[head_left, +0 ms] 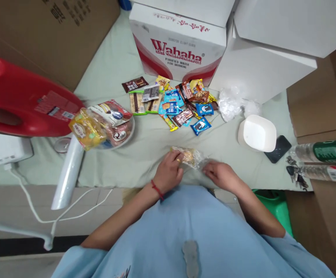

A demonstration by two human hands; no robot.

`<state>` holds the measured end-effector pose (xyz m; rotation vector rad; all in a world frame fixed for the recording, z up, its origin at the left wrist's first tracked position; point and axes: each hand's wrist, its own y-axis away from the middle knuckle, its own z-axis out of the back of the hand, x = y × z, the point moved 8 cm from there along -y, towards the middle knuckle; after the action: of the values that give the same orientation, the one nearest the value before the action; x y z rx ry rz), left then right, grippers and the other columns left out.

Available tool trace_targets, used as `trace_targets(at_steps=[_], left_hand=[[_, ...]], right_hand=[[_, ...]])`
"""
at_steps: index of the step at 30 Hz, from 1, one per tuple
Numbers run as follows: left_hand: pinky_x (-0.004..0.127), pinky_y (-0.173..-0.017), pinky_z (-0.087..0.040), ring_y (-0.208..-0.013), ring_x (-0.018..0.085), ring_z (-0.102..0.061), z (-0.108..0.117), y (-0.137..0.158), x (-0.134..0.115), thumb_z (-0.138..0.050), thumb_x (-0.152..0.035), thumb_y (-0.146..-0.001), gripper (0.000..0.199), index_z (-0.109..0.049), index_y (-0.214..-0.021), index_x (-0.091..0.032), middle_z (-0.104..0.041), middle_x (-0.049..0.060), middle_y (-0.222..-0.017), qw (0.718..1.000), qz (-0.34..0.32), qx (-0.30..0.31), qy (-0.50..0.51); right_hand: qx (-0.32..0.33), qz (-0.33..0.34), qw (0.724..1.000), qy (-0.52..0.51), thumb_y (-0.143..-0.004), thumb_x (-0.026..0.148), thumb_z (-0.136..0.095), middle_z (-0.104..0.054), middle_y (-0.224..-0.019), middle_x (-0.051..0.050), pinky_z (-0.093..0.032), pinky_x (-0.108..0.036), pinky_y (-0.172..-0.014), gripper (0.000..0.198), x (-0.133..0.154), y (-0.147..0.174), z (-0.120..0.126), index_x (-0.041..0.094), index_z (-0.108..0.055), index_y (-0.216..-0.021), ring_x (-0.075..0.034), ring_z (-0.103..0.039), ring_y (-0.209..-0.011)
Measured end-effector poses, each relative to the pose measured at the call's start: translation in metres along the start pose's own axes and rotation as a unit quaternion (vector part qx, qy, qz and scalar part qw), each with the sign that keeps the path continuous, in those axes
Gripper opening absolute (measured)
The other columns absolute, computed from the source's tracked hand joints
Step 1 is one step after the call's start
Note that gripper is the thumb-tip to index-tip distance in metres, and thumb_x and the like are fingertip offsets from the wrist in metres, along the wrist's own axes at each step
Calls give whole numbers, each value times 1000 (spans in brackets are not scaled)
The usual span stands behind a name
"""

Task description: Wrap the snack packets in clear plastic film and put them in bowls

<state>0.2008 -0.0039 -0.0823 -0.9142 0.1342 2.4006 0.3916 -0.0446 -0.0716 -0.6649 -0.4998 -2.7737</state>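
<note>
Near the front edge of the cloth-covered table, a small snack (188, 156) lies wrapped in clear plastic, with a yellowish-brown content. My left hand (169, 170), with a red string bracelet and a ring, closes its fingers on the left end of this package. On the other side, my right hand (220, 174) has its fingertips pinched together at the loose clear plastic film (204, 160) of the right end. Farther back lies a loose pile of small packaged snacks (171, 107) in brown, blue, yellow and green wrappers.
A bowl (132, 133) of larger snack packs stands left, near a red jug (25, 96) and a plastic film roll (68, 173). Behind the pile is a Wahaba-style water carton (179, 48). Crumpled clear plastic (230, 104), a white container (257, 133), a phone (278, 148) and bottles (327, 151) are right.
</note>
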Motion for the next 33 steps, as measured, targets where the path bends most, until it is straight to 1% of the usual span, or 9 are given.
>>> trace_targets(at_steps=[5, 8, 14, 17, 21, 24, 26, 30, 33], left_hand=[[53, -117, -49, -136, 35, -57, -14, 10, -7, -58, -12, -84, 66, -55, -150, -14, -59, 21, -151, 995, -19, 32, -88], [49, -112, -50, -138, 33, -57, -17, 12, -8, -52, -12, -91, 61, -54, -152, -14, -59, 20, -153, 989, -18, 54, -133], [47, -96, -52, -133, 32, -62, -16, 8, -15, -41, -10, -100, 51, -62, -146, -14, -63, 21, -150, 981, -25, 78, -175], [48, -100, -51, -133, 32, -62, -15, 6, -16, -41, -10, -100, 48, -67, -140, -14, -67, 20, -145, 984, -32, 77, -159], [48, -107, -52, -130, 32, -64, -4, 18, -4, -50, -15, -94, 48, -65, -139, -10, -67, 21, -144, 992, -61, 72, -85], [43, -110, -52, -130, 26, -64, 31, 39, 17, -50, -16, -96, 50, -62, -144, -17, -66, 16, -146, 997, -71, -10, -13], [43, -110, -51, -129, 24, -65, 68, 55, 41, -50, -17, -98, 44, -63, -140, -22, -69, 14, -142, 991, -30, -129, -24], [50, -111, -43, -127, 32, -61, 135, 85, 82, -67, -29, -94, 36, -69, -129, -20, -71, 17, -130, 914, 76, -368, -152], [51, -107, -36, -125, 34, -59, 145, 79, 104, -72, -35, -92, 34, -74, -124, -23, -74, 15, -122, 898, 118, -368, -209]], right_hand=[[-175, -126, 976, -13, -101, 52, -60, -64, -130, -19, -55, -45, -91, 46, -45, -5, 11, 20, -68, -133, -33, -61, -114], [-131, -76, 988, -35, -96, 39, -65, -62, -134, -18, -54, -47, -97, 24, -33, -15, 1, 20, -72, -108, -34, -57, -122], [-127, -66, 976, -163, -97, 31, -60, -65, -83, -2, -48, -30, -73, 11, 3, -45, 27, 23, -62, -91, -18, -60, -75], [-116, -24, 989, -86, -98, 25, -58, -67, -88, -3, -44, -29, -75, 9, 42, -73, 27, 22, -64, -92, -19, -60, -81], [-49, -7, 998, 45, -106, 20, -46, -67, -101, -9, -44, -30, -77, 24, 77, -95, -2, 19, -69, -96, -20, -60, -86], [-49, 55, 993, 97, -108, 29, -52, -66, -108, -12, -47, -34, -88, 21, 96, -91, -15, 16, -70, -105, -25, -58, -99], [-68, 82, 985, 133, -102, 42, -67, -64, -114, -16, -49, -39, -92, 33, 101, -84, -19, 13, -68, -116, -30, -55, -106], [-93, 79, 973, 197, -88, 40, -84, -63, -120, -19, -51, -43, -89, 50, 98, -80, -28, 11, -64, -123, -34, -53, -106], [-111, 68, 967, 217, -92, 26, -77, -65, -117, -17, -50, -42, -87, 30, 97, -86, -31, 14, -66, -117, -32, -53, -103]])
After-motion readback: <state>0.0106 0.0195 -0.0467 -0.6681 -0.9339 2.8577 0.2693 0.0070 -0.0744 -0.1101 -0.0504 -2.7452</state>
